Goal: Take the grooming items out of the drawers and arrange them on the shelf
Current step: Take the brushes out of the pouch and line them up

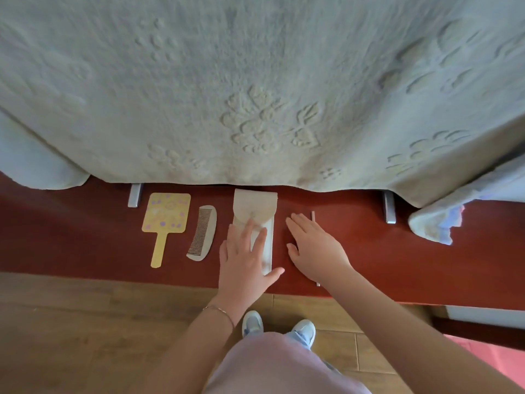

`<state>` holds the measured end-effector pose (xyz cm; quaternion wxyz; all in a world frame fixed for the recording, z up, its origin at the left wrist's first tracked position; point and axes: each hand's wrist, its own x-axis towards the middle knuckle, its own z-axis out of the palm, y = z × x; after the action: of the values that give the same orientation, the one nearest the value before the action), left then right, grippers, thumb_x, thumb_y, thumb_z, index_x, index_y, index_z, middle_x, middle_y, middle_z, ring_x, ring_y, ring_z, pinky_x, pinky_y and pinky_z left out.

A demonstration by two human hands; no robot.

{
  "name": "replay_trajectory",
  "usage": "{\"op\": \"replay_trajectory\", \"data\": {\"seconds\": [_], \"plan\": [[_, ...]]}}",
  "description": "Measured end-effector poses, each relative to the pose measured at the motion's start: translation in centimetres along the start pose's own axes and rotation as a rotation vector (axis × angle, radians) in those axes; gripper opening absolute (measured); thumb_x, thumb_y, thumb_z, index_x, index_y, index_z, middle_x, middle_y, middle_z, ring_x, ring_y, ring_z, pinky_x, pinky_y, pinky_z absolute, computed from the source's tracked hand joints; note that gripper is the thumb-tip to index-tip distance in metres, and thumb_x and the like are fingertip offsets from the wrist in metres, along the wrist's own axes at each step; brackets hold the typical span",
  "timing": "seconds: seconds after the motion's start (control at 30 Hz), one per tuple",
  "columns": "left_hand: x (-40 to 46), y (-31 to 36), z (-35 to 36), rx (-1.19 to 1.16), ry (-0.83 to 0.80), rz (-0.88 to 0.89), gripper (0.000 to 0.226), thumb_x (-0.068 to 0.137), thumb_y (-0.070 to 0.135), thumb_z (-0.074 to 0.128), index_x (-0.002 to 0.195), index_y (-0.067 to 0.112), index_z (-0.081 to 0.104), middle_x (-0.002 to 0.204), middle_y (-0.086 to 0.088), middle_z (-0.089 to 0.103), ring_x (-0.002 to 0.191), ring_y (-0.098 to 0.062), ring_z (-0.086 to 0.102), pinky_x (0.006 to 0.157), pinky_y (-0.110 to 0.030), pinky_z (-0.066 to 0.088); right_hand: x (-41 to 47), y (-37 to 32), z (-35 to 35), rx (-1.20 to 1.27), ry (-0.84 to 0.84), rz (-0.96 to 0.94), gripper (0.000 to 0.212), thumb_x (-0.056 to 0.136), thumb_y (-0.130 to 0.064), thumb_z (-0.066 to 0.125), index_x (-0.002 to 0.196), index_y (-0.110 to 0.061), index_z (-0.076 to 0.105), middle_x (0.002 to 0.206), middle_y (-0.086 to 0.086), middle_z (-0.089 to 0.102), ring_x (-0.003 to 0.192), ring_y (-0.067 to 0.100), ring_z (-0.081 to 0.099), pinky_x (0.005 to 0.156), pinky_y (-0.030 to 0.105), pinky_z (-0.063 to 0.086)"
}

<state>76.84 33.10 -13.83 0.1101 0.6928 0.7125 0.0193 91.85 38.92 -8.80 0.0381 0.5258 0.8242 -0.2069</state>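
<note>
Both hands flat on red shelf, grooming items lined up.

Left hand (246,258) spread open, palm down on a beige flap pouch (254,211), gripping nothing. Right hand (315,248) open and flat on the shelf (397,260), just beside the pouch; a thin stick (313,216) pokes out past its fingertips, rest hidden under the hand. Left of pouch: grey comb (202,233), then yellow hand mirror (165,220) with purple dots. Pale embossed blanket (255,95) hangs over the shelf's back edge.
</note>
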Motion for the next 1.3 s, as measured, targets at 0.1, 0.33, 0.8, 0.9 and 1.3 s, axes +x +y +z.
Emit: {"op": "replay_trajectory", "data": {"seconds": [0.1,0.33,0.8,0.9,1.3], "plan": [[0.1,0.5,0.1,-0.055,-0.007,-0.054,0.081,0.068,0.050,0.071,0.137,0.024,0.037,0.153,-0.005,0.022,0.136,-0.040,0.024,0.096,-0.053,0.040,1.1,-0.8,-0.1,-0.015,0.042,-0.060,0.054,0.098,-0.024,0.037,0.148,-0.015,0.018,0.157,-0.001,0.017,0.144,0.013,0.013,0.114,0.028,0.014],[-1.1,-1.0,-1.5,-0.201,0.134,0.174,0.065,0.060,0.022,0.068,0.120,0.025,0.044,0.134,-0.001,0.047,0.122,-0.031,0.044,0.086,-0.052,0.047,2.2,-2.0,-0.1,-0.023,0.110,-0.168,0.057,0.096,-0.012,0.041,0.148,-0.012,0.019,0.157,0.001,0.015,0.144,0.015,0.012,0.115,0.030,0.018],[-3.9,-0.2,-7.6,-0.312,0.423,0.361,0.047,0.062,0.021,0.059,0.109,0.021,0.051,0.133,-0.001,0.042,0.125,-0.027,0.042,0.099,-0.043,0.041,0.3,-1.2,-4.6,0.125,0.627,-0.458,0.028,0.089,-0.017,0.051,0.109,-0.011,0.070,0.118,0.007,0.066,0.114,0.025,0.060,0.091,0.038,0.052],[-3.5,0.8,-8.4,-0.365,0.412,0.164,0.063,0.069,0.037,0.061,0.128,0.022,0.043,0.143,-0.004,0.034,0.130,-0.024,0.035,0.104,-0.038,0.035,-0.5,-1.8,-5.1,0.166,0.696,-0.430,0.028,0.091,-0.017,0.049,0.106,-0.010,0.071,0.117,0.006,0.067,0.115,0.024,0.059,0.091,0.037,0.052],[-1.7,1.8,-9.6,-0.109,0.402,0.052,0.077,0.062,0.059,0.058,0.124,0.016,0.047,0.101,0.000,0.057,0.083,-0.019,0.060,0.070,-0.030,0.049,-2.6,-1.8,-4.8,0.380,0.704,-0.264,0.030,0.088,-0.017,0.047,0.106,-0.017,0.071,0.116,-0.003,0.067,0.120,0.012,0.053,0.095,0.019,0.044]]}}
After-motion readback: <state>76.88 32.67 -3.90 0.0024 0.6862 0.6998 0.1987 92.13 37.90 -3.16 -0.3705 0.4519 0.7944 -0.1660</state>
